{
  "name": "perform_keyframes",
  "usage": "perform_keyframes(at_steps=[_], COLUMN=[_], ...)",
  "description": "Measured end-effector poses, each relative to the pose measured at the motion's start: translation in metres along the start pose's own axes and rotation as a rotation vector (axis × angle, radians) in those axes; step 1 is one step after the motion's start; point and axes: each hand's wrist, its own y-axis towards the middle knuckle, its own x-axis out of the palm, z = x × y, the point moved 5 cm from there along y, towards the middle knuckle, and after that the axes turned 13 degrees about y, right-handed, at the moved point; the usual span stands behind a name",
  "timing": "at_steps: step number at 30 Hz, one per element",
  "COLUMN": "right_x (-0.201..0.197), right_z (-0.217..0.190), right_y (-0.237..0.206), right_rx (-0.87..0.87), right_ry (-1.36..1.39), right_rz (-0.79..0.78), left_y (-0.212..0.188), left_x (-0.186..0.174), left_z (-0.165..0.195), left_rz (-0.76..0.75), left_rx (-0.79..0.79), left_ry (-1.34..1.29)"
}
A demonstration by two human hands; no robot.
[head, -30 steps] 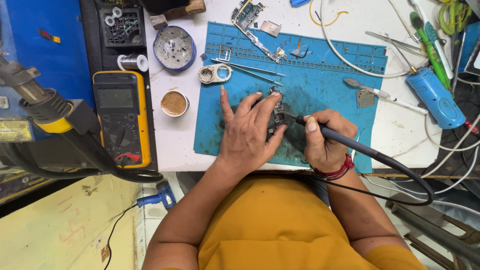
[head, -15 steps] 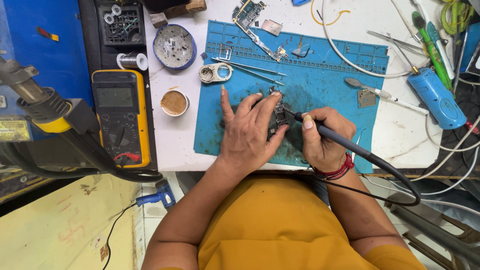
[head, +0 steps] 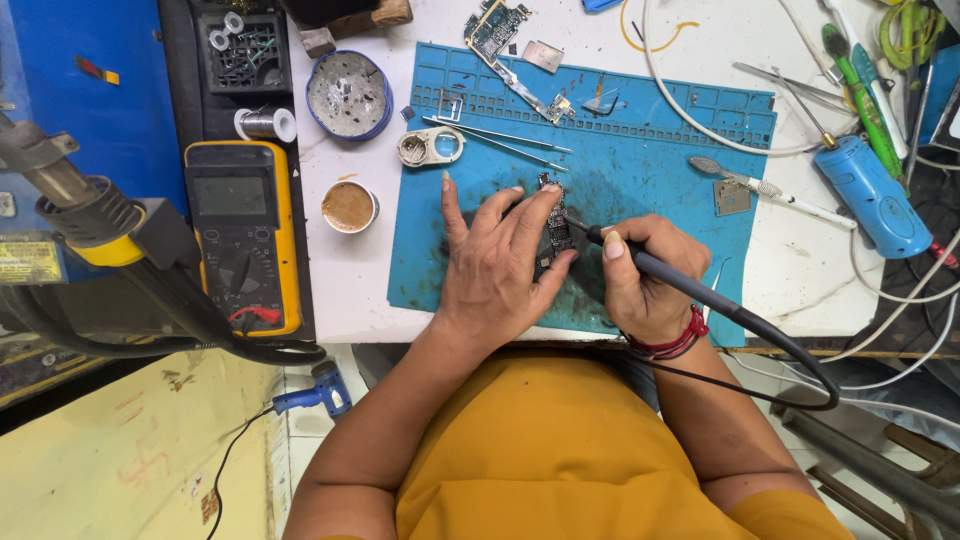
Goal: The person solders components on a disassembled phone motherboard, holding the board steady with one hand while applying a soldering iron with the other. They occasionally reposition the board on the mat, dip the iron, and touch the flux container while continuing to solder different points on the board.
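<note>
Circuit board (head: 556, 228) pinned flat by left hand (head: 495, 265); right hand (head: 645, 275) grips soldering iron (head: 690, 290); brown-paste tin (head: 349, 206) nearby.

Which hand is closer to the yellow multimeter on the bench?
Left. The left hand lies on the blue mat, nearer the yellow multimeter at the bench's left edge. The right hand, holding the soldering iron, is farther off, beyond the left hand.
</note>
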Motion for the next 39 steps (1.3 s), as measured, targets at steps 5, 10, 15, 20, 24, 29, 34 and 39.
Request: perform_keyframes(at_steps=[5, 10, 15, 20, 24, 29, 34, 39], right_x=[0.001, 0.0005, 0.0002, -0.001, -0.0011, 0.0, -0.0004, -0.0006], right_z=[-0.0017, -0.002, -0.0018, -0.0014, -0.0019, -0.002, -0.0017, -0.0017], right_y=[0.0001, -0.0002, -0.0001, 0.0, 0.0001, 0.0002, 0.0001, 0.0001], right_rx=[-0.022, -0.022, -0.021, -0.018, -0.024, -0.023, -0.021, -0.02], right_ry=[-0.003, -0.014, -0.031, -0.023, -0.025, -0.025, -0.024, -0.031], right_rz=[-0.009, -0.003, -0.008, -0.007, 0.006, -0.001, -0.009, -0.009], left_y=[-0.001, -0.001, -0.0012, -0.0009, -0.0007, -0.0005, -0.0009, -0.0008], left_x=[-0.001, -0.0011, -0.001, -0.0008, -0.0007, -0.0006, -0.0014, -0.0021], left_z=[-0.0008, -0.0006, -0.0007, 0.0004, 0.0003, -0.0006, -0.0001, -0.0001], left_rz=[0.0, 0.005, 0.005, 0.005, 0.006, 0.004, 0.008, 0.009], left_rx=[0.004, 0.005, 0.005, 0.006, 0.004, -0.001, -0.004, 0.0], left_ry=[0.004, 0.004, 0.006, 0.001, 0.002, 0.002, 0.003, 0.003])
